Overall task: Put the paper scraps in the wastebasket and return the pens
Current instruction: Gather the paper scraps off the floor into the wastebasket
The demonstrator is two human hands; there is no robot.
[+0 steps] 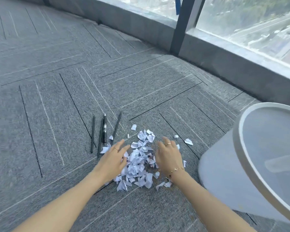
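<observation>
bare carpet (40, 114) lies wide open left of the pens (104, 131), which sit just beyond the left hand (113, 159), fingers spread. paper scraps (139, 161) lie between it and the splayed right hand (168, 157); wastebasket (224, 164) close right.

Both bare forearms reached forward and down from the bottom of the frame, angling in toward each other. The left hand (115, 158) was flat and palm-down with fingers spread loosely, a thin ring on one finger. The right hand (168, 156) was turned more on edge, fingers curved inward, ring on a finger and a thin chain bracelet on the wrist, neither hand gripping anything.
</observation>
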